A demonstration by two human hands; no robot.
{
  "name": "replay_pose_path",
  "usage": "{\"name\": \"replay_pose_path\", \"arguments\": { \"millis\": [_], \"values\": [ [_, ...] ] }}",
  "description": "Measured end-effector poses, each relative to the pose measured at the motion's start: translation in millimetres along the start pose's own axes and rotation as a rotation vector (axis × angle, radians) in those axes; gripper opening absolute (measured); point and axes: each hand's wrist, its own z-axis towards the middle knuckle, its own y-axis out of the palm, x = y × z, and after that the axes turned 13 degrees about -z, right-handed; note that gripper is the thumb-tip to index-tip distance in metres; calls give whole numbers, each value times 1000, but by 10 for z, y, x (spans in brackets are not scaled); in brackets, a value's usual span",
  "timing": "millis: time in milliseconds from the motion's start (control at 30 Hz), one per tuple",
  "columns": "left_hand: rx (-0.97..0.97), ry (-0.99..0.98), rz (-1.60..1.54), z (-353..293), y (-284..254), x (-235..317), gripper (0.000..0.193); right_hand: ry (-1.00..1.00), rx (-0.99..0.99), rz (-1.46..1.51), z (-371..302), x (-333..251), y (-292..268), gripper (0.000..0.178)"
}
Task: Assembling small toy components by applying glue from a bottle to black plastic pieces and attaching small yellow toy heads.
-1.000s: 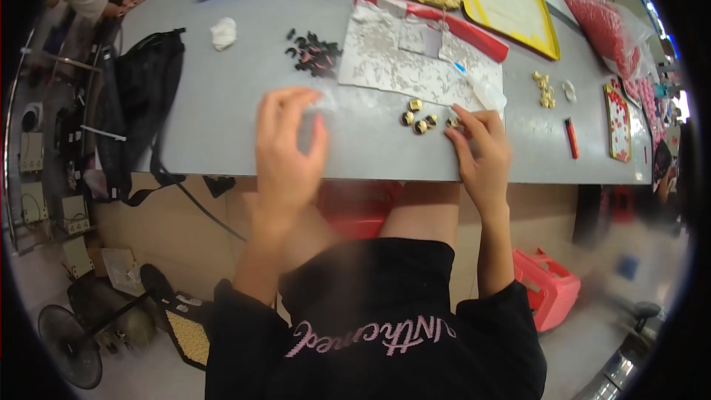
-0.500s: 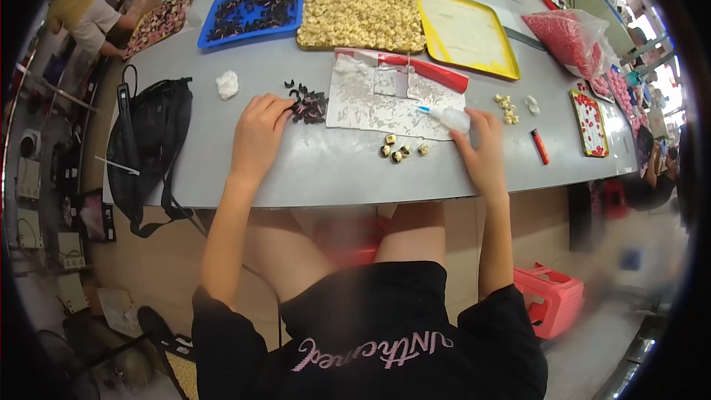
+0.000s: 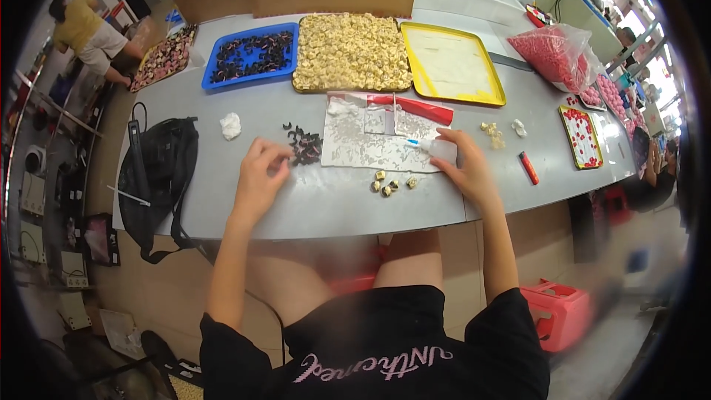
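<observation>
My left hand (image 3: 261, 178) is beside a small pile of black curved pieces (image 3: 305, 150), its thumb and fingers curled into a pinch. What sits between the fingertips, if anything, is too small to make out. In my right hand (image 3: 471, 170) lies a squeeze bottle (image 3: 444, 150), whitish and translucent, with its blue tip (image 3: 412, 143) pointing left over a white board (image 3: 341, 154) smeared with clear, glue-like patches. In front of the board are several small cream-and-black pieces (image 3: 386, 189). A few plain cream pieces (image 3: 491, 133) rest right of the bottle.
Along the back stand a blue tray (image 3: 215, 78) of black pieces, a tray heaped with cream pieces (image 3: 352, 52) and a yellow-rimmed tray (image 3: 498, 92). A black bag (image 3: 159, 170) hangs over the left edge. On the right are a red lighter-like stick (image 3: 529, 167) and a bag of pink pieces (image 3: 555, 55).
My left hand has drawn back slightly from the black pile, its fingers curling in. My right hand still holds the bottle over the board. The whole view has tilted upward.
</observation>
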Motion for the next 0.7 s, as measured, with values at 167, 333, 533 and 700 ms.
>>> {"name": "replay_pose_path", "arguments": {
  "millis": [167,333,533,700],
  "values": [
    [148,-17,-366,21,54,96,14,60,213,80,55,204,4,48],
    [-29,-139,-678,264,287,442,20,153,286,729,423,124,-88,28],
    [-225,-115,-816,595,799,544,26,187,129,1380,1042,-77,-19,30],
    [-141,-98,-899,637,1167,391,26,255,75,1551,1098,-23,211,46]
  ]
}}
